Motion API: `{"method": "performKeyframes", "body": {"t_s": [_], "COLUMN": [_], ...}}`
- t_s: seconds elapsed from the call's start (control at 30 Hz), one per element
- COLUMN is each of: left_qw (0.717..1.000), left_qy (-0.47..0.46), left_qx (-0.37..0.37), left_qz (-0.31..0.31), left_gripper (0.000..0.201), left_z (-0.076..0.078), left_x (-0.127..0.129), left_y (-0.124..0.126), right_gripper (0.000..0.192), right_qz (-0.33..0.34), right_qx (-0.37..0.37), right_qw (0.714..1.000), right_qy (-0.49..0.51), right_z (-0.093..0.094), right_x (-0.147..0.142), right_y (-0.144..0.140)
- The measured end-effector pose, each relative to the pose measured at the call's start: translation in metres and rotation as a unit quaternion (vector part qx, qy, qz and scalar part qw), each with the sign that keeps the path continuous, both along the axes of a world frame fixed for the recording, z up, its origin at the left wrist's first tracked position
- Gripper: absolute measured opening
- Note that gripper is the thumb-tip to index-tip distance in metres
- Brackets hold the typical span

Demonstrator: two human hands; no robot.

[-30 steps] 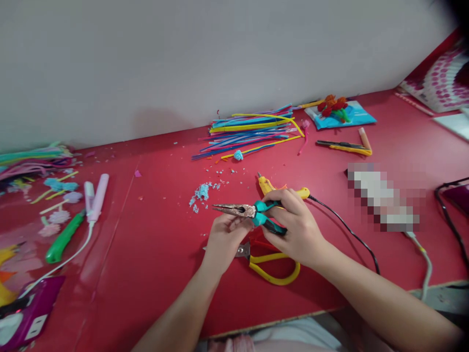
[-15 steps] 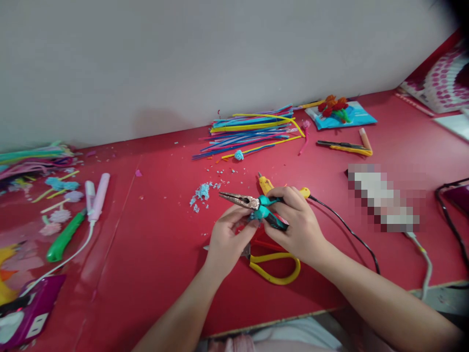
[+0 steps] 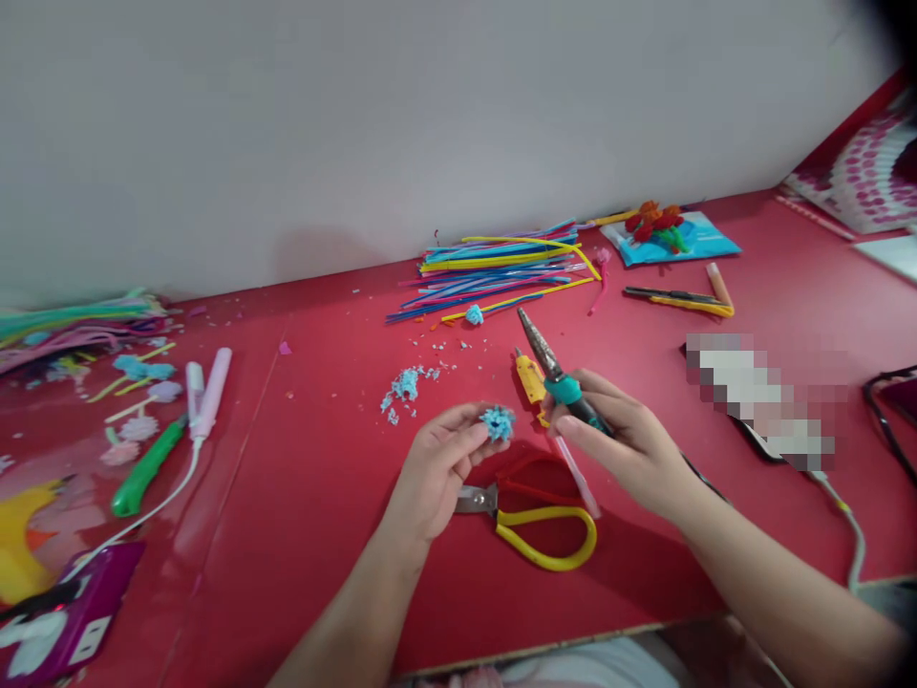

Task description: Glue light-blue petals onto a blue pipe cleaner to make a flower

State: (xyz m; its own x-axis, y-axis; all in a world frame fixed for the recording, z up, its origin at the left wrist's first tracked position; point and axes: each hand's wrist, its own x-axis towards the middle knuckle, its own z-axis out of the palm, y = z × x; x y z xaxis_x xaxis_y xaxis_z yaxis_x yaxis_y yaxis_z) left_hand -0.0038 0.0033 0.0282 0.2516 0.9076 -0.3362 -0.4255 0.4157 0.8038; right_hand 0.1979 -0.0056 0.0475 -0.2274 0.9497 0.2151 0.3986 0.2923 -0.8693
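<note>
Between the thumb and fingers of my left hand (image 3: 444, 468) is a small fluffy blue flower (image 3: 498, 423), its frilled face turned up. My right hand (image 3: 634, 444) is closed round the teal and black handles of needle-nose pliers (image 3: 548, 358), whose worn metal jaws point up and away, apart from the flower. Below both hands lie scissors (image 3: 548, 540) with one red and one yellow handle; the blade tips are hidden behind my left hand. A yellow glue gun (image 3: 530, 380) rests just beyond the pliers, with a clear pinkish stick (image 3: 577, 475) running toward me.
Blue fluff scraps (image 3: 407, 384) lie past my left hand. Behind them is a bundle of coloured pipe cleaners (image 3: 501, 263) with a blue pompom (image 3: 474, 314). A green-handled cutter (image 3: 150, 468) and pink hair straightener (image 3: 215, 392) are at left; tweezers (image 3: 680, 298) and a blurred-out device (image 3: 752, 401) at right.
The pliers have swung away from the left hand to the right and now point upward. The blue flower in my left hand has come into view. The whole view has shifted slightly.
</note>
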Motion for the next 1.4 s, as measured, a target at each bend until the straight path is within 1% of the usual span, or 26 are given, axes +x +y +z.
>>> {"method": "performKeyframes", "body": {"t_s": [0.1, 0.2, 0.27, 0.37, 0.47, 0.57, 0.8, 1.13, 1.4], "left_qw": [1.000, 0.999, 0.997, 0.995, 0.992, 0.990, 0.990, 0.991, 0.991], "left_qy": [0.002, 0.035, 0.050, 0.067, 0.085, 0.100, 0.095, 0.089, 0.088], "left_qx": [0.011, 0.029, 0.045, 0.065, 0.080, 0.087, 0.087, 0.073, 0.067], "left_qz": [0.016, 0.030, 0.036, 0.044, 0.051, 0.055, 0.051, 0.068, 0.070], "left_gripper": [0.016, 0.017, 0.016, 0.017, 0.019, 0.019, 0.020, 0.021, 0.022], "left_z": [0.001, 0.001, 0.002, 0.004, 0.005, 0.003, 0.001, 0.000, 0.004], "left_x": [-0.006, -0.008, -0.007, -0.005, -0.005, -0.005, -0.005, -0.005, -0.003], "left_y": [0.002, 0.002, 0.001, 0.000, 0.000, -0.001, -0.001, -0.001, -0.001], "right_gripper": [0.021, 0.019, 0.015, 0.012, 0.014, 0.017, 0.021, 0.022, 0.020], "right_qz": [0.046, 0.070, 0.067, 0.059, 0.053, 0.038, 0.022, 0.021, 0.019], "right_qx": [-0.013, 0.035, 0.083, 0.134, 0.163, 0.172, 0.175, 0.178, 0.198], "right_qw": [0.996, 0.982, 0.970, 0.956, 0.944, 0.933, 0.922, 0.920, 0.914], "right_qy": [-0.072, -0.171, -0.220, -0.254, -0.283, -0.314, -0.346, -0.350, -0.353], "right_z": [0.001, -0.001, -0.001, 0.001, 0.002, 0.000, -0.002, -0.003, -0.002], "right_x": [0.011, 0.020, 0.025, 0.027, 0.026, 0.024, 0.022, 0.019, 0.020], "right_y": [-0.008, -0.018, -0.025, -0.031, -0.033, -0.033, -0.029, -0.028, -0.029]}}
